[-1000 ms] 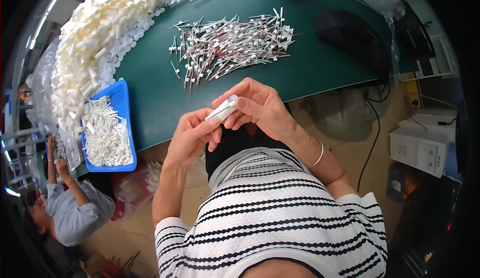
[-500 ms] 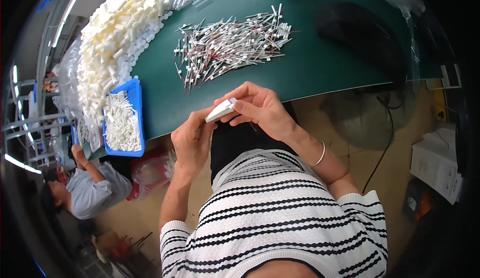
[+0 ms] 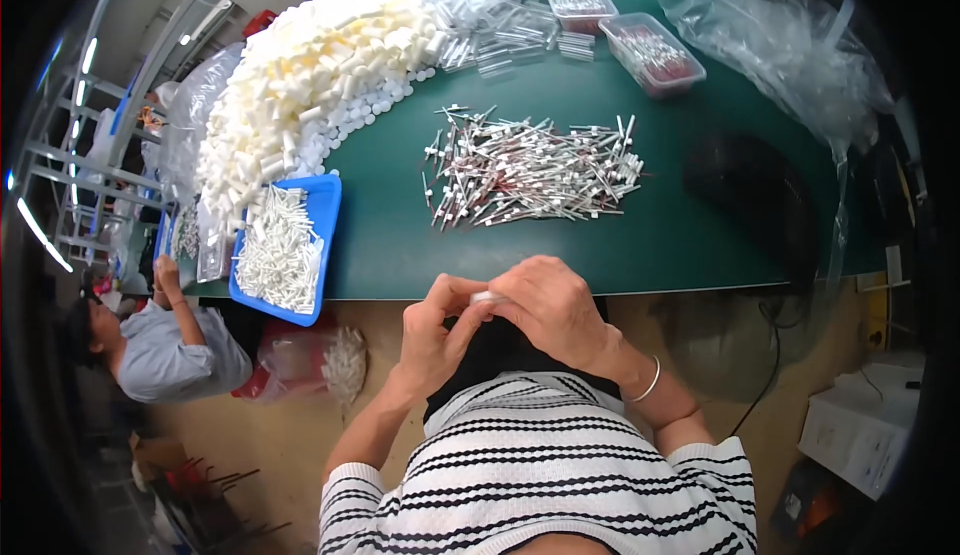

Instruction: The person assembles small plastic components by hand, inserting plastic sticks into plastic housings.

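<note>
Just off the table's near edge, my left hand [image 3: 436,330] and my right hand [image 3: 552,307] meet with their fingers pinched together. Between the fingertips shows a small white plastic piece [image 3: 487,297]; both hands grip it, and most of it is covered by fingers. Beyond my hands, on the green table [image 3: 400,250], lies a heap of thin wired sticks with white ends [image 3: 535,170]. To the left of my hands, a blue tray [image 3: 327,210] holds many small white tubes [image 3: 278,260].
A large pile of cream-white cylinders [image 3: 320,55] fills the back left, with round white caps [image 3: 365,112] along its edge. Clear tubes [image 3: 500,40] and plastic boxes [image 3: 690,73] stand at the back. A black bundle [image 3: 750,195] lies right. Another person [image 3: 185,350] sits left.
The view has tilted up, showing more of the far table. My right hand has turned over the white piece and now covers most of it; both hands still hold it.
</note>
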A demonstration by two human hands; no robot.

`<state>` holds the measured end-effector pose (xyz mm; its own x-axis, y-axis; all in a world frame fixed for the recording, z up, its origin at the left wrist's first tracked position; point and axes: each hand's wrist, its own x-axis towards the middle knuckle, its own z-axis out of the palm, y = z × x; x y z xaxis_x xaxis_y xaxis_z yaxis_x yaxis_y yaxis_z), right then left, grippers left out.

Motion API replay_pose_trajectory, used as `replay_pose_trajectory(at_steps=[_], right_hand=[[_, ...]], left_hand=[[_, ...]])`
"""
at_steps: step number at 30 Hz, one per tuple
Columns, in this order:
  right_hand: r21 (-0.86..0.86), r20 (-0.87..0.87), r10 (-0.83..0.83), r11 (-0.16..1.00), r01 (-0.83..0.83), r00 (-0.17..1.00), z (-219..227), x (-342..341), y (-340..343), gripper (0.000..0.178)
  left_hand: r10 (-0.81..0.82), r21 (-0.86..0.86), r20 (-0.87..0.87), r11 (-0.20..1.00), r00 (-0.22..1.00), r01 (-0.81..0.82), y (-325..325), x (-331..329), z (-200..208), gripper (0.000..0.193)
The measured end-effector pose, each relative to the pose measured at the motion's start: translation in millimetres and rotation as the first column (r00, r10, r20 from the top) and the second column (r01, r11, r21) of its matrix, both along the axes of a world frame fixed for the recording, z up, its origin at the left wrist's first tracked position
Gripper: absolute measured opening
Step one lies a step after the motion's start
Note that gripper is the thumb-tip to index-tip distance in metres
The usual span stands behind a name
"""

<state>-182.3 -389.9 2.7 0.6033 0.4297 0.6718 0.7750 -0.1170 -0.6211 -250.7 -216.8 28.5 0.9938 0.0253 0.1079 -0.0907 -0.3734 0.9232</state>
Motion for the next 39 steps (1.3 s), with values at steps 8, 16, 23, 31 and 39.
replay_pose_trajectory(at_steps=[8, 16, 23, 31, 39], right_hand=[[-0.291, -0.061, -0.125, 0.951, 0.102, 0.990, -19.2, 24.9, 20.3, 0.015], [-0.337, -0.132, -0.235, 0.924, 0.179, 0.963, -37.6, 19.4, 40.1, 0.018], [-0.073, -0.466, -0.216, 0.976, 0.206, 0.858, -20.1, 18.2, 14.2, 0.020], [0.034, -0.491, -0.041, 0.997, 0.066, 0.870, 13.4, 42.4, 12.9, 0.018], [-0.290, -0.156, -0.031, 0.957, -0.016, 0.987, -4.7, 4.1, 11.0, 0.014]], left_hand=[[0.120, 0.289, 0.310, 0.933, 0.943, -0.213, 126.7, 183.1, 9.2, 0.013], [-0.381, 0.741, 0.495, 0.654, 0.781, -0.151, 52.9, 359.3, -51.4, 0.009], [-0.289, 0.544, 0.282, 0.834, 0.915, 0.096, 46.6, 309.8, -32.1, 0.023], [-0.520, -0.491, -0.176, 0.782, 0.836, 0.384, 63.4, 96.5, -7.3, 0.031], [-0.374, -0.272, -0.165, 0.907, 0.913, 0.323, 53.2, 29.7, -39.7, 0.027]])
